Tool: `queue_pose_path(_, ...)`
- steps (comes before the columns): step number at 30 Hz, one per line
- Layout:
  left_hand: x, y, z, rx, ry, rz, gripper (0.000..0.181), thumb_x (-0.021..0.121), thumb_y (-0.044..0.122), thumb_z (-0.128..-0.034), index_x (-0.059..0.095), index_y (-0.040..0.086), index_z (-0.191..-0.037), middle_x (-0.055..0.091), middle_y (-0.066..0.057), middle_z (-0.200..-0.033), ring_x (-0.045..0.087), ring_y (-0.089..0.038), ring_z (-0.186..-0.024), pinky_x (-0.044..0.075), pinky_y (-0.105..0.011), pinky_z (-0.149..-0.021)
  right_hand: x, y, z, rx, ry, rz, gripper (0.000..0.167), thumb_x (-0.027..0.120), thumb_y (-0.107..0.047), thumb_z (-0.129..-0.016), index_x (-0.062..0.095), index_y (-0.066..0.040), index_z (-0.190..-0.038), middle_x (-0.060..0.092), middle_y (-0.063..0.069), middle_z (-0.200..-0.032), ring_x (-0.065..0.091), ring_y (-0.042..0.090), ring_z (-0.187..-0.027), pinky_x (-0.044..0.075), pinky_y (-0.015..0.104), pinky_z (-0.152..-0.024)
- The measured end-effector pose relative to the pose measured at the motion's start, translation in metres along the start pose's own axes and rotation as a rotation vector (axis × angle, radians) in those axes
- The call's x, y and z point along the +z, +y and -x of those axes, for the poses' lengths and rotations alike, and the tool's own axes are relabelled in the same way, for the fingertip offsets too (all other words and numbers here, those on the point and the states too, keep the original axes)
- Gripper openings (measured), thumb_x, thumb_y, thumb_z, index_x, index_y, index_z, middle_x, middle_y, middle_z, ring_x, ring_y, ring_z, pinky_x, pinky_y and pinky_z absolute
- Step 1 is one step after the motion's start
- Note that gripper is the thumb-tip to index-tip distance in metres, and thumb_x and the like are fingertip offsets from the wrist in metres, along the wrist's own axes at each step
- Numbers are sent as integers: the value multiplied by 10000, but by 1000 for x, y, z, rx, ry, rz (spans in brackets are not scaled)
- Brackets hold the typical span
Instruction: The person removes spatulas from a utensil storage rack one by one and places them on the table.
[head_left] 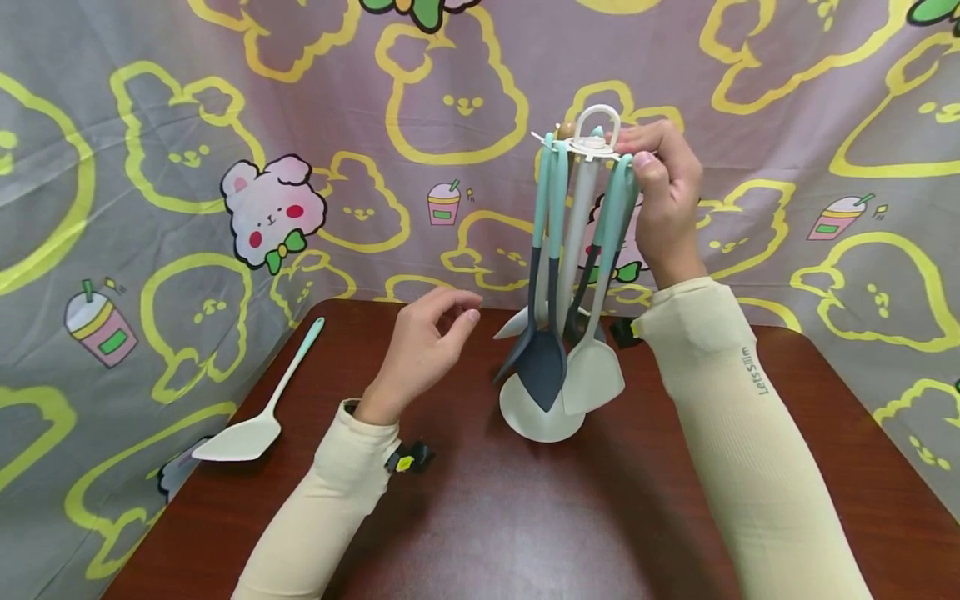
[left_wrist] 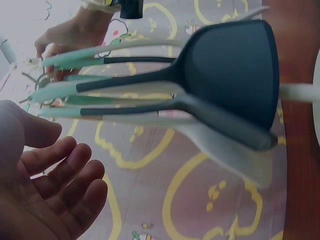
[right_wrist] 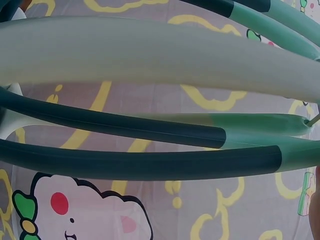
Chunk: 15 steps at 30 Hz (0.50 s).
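A white rotating utensil rack [head_left: 579, 225] stands on the table, hung with kitchen tools that have mint-green handles. Among them are a dark turner [left_wrist: 230, 75] and a cream spatula [head_left: 596, 377]. At the rack's top, my right hand [head_left: 667, 196] grips the hook disc by its right side, thumb in front; the exact contact is partly hidden. My left hand [head_left: 431, 346] is held above the table, left of the rack, with loosely bent fingers and nothing in them. Dark and cream tool shafts [right_wrist: 150, 162] cross the right wrist view.
A cream turner [head_left: 247, 433] with a mint handle lies at the table's left edge. The brown table [head_left: 465, 508] meets a patterned curtain [head_left: 360, 108] at the back and sides. The rack's round base [head_left: 543, 425] sits under the hanging tools.
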<state>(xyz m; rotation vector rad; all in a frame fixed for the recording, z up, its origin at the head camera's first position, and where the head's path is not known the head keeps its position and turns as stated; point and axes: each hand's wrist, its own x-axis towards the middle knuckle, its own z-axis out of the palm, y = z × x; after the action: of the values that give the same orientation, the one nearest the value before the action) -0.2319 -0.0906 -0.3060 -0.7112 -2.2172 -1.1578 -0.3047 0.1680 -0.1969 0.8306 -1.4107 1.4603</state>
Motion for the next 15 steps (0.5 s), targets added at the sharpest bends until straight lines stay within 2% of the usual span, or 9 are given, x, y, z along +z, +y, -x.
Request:
queue_pose_path(11, 31, 14, -5, 25, -35, 46, 182, 638, 108, -931, 721, 65, -1088, 707, -45, -952, 619, -123, -804, 534, -297, -723, 1, 0, 1, 1, 6, -1, 259, 406, -126, -810, 665, -132, -813, 667, -107, -882, 642, 133, -967, 474, 294, -964)
queue_pose_path(15, 40, 17, -8, 25, -21, 54, 185, 638, 103, -931, 718, 48, -1088, 710, -62, -961, 637, -133, -813, 542, -294, -730, 1, -1, 1, 1, 12, -5, 261, 405, -121, -808, 664, -151, -808, 665, -112, -875, 640, 129, -968, 469, 293, -971)
